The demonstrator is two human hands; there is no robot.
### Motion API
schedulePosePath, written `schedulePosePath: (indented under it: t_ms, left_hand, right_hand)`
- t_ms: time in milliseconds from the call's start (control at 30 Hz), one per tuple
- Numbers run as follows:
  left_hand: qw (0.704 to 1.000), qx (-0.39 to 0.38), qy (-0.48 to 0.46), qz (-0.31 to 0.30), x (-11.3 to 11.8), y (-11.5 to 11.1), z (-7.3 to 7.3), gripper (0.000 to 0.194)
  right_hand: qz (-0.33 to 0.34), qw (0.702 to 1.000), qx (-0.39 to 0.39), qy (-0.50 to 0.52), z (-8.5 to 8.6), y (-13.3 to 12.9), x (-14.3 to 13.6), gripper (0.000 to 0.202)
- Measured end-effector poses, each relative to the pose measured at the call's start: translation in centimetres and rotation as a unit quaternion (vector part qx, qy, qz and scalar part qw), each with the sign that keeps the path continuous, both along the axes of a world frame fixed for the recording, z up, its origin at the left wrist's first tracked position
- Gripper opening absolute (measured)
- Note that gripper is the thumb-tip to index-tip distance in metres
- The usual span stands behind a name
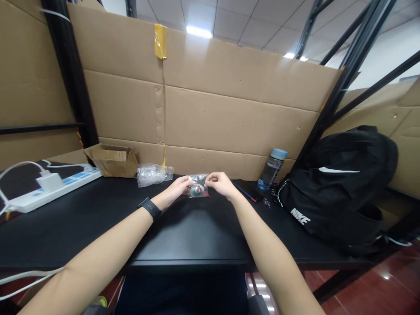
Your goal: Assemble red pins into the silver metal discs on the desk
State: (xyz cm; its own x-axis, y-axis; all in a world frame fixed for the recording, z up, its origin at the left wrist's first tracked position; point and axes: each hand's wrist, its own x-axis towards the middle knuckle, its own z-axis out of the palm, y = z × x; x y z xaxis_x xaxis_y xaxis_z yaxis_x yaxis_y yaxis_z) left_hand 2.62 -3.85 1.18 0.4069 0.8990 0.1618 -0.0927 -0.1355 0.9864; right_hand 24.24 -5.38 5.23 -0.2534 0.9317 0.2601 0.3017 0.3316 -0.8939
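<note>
Both hands, left (180, 186) and right (220, 182), pinch the top corners of a small clear plastic bag (198, 187) above the black desk (183, 227); it probably holds a light round part, flimsy and slippery.

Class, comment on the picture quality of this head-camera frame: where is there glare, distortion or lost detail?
Head view: ceiling lights glare white; wide-lens distortion bows the black table edge; the small clear bag between left hand and right hand is too small to read.

Head-worn view, single camera
The counter (98, 227) is viewed from above its near edge, forward and downward, at arm's length.
</note>
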Motion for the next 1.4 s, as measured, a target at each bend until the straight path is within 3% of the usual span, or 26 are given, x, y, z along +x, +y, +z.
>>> schedulePosePath:
  t_ms: [100,200,367,500,633,867,1000,1100,1167,1300,1400]
  left_hand:
    - [0.999,0.013,0.027,-0.026,0.0,0.1,-0.3,0.034]
    - [0.993,0.098,0.056,-0.032,0.0,0.3,-0.5,0.042]
    - [0.961,0.219,0.165,-0.024,-0.5,0.5,-0.6,0.029]
    - [0.935,0.271,0.229,-0.002,-0.7,0.0,-0.5,0.023]
    - [0.919,0.29,0.268,-0.002,-0.7,-0.5,0.1,0.024]
    - [0.922,0.266,0.279,-0.028,-0.9,-0.5,0.1,0.029]
    - [0.898,0.275,0.337,-0.067,-1.0,-0.3,-0.3,0.035]
    - [0.886,0.282,0.361,-0.064,-1.0,-0.4,-0.2,0.031]
    - [0.888,0.279,0.362,-0.052,-1.0,-0.5,0.0,0.028]
    - [0.885,0.29,0.365,-0.02,-1.1,-0.6,0.4,0.028]
    - [0.884,0.304,0.355,-0.028,-1.1,-0.5,0.3,0.029]
  right_hand:
    - [0.013,1.0,-0.012,0.008,-0.1,-0.1,-0.4,0.007]
    - [0.016,1.0,-0.001,0.001,-0.3,-0.1,-0.6,0.007]
    - [0.066,0.997,0.015,-0.028,-0.9,0.1,-0.5,0.026]
    - [0.095,0.986,0.034,-0.133,-1.7,0.4,-0.3,0.018]
    - [0.067,0.981,0.059,-0.174,-1.8,0.5,-0.3,0.015]
    - [0.111,0.982,0.122,-0.093,-0.9,-0.3,-0.7,0.024]
    - [0.095,0.986,0.119,-0.061,-0.7,-0.6,-0.9,0.025]
    - [0.087,0.988,0.115,-0.062,-0.7,-0.5,-0.7,0.023]
    - [0.091,0.988,0.109,-0.062,-0.7,-0.4,-0.5,0.03]
    - [0.113,0.99,0.052,-0.069,-1.3,0.0,0.0,0.069]
    - [0.103,0.988,0.038,-0.105,-2.2,0.5,0.1,0.063]
